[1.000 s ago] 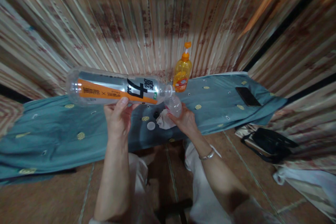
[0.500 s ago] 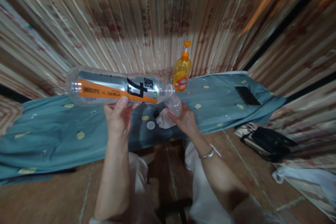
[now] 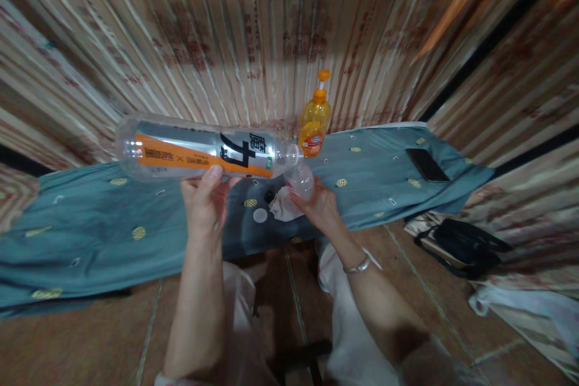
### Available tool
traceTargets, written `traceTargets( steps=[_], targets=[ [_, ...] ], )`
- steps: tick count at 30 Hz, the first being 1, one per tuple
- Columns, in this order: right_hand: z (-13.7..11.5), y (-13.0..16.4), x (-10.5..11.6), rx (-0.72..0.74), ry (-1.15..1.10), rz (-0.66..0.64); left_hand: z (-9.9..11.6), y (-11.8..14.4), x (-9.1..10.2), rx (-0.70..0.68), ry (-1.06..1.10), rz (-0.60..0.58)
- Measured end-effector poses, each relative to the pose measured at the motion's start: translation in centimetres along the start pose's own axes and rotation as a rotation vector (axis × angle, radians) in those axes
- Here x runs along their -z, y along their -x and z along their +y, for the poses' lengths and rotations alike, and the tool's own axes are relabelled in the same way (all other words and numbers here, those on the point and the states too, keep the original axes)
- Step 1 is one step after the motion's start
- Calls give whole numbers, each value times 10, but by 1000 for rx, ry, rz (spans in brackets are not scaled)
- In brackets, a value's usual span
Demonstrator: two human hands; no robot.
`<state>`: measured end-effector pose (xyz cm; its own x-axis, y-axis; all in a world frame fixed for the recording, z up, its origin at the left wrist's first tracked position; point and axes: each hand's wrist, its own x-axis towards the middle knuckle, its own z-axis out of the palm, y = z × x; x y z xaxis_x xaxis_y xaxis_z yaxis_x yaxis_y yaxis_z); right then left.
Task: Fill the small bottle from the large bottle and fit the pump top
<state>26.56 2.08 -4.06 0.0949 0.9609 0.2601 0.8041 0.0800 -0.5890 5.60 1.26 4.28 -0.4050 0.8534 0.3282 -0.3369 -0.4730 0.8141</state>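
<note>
My left hand (image 3: 205, 202) grips a large clear plastic bottle (image 3: 199, 151) with a grey and orange label, held almost level, its open mouth pointing right and slightly down. The mouth meets the top of a small clear bottle (image 3: 299, 180), which my right hand (image 3: 319, 208) holds over the blue cloth. A crumpled white tissue (image 3: 283, 206) lies just left of my right hand. A small white cap (image 3: 260, 215) and a dark cap (image 3: 269, 196) rest on the cloth between my hands.
A blue patterned cloth (image 3: 90, 235) covers the low surface. An orange pump bottle (image 3: 315, 117) stands at its back edge against the curtain. A dark phone (image 3: 426, 165) lies at the right end. A black bag (image 3: 465, 247) sits on the tiled floor at right.
Almost nothing has changed. Both hands and both bottles stay in the same pose; the view shifts very slightly.
</note>
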Motion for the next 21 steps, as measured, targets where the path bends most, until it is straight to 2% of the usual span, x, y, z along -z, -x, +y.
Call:
traceTargets(
  steps=[21],
  targets=[
    [4,0,-1,31,2,29,2,1,-4,13,26,17]
  ],
)
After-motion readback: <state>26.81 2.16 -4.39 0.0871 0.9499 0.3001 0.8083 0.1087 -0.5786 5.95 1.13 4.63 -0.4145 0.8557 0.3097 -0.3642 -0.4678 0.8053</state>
